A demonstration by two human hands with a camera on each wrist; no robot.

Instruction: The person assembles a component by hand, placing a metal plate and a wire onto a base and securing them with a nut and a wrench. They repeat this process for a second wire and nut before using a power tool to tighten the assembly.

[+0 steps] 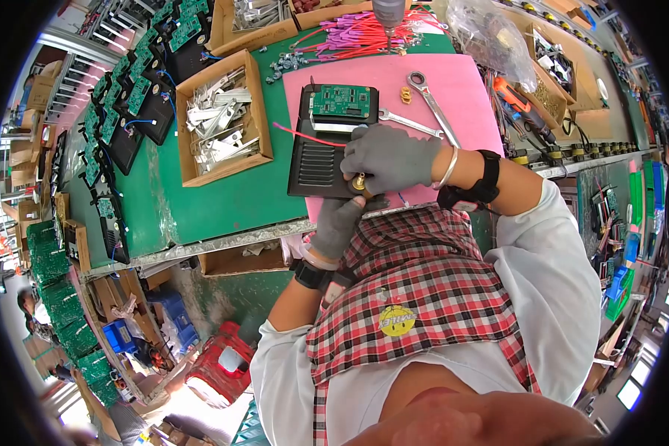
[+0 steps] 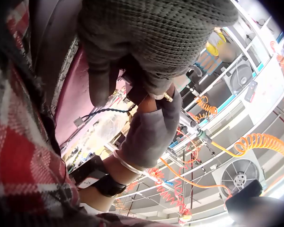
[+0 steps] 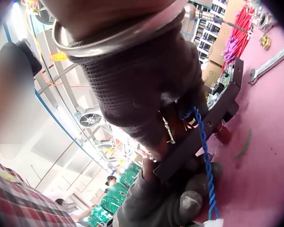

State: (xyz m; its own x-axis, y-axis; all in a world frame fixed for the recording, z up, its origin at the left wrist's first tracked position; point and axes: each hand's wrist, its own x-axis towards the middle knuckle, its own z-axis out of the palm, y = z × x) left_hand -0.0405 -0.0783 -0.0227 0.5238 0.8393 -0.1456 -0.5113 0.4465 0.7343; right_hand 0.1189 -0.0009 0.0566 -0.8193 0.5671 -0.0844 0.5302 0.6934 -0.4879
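Two hands held the black housing (image 1: 320, 160) at the 6 o'clock edge of the pink mat (image 1: 453, 82): right hand (image 1: 390, 157) clamped over its near corner beside a brass fitting (image 1: 360, 183), left hand (image 1: 338, 223) gripped it from beneath

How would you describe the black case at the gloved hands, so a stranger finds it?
Find the pink mat on the green workbench. At its near edge lies a black ribbed case carrying a green circuit board. It is the only such case on the mat.
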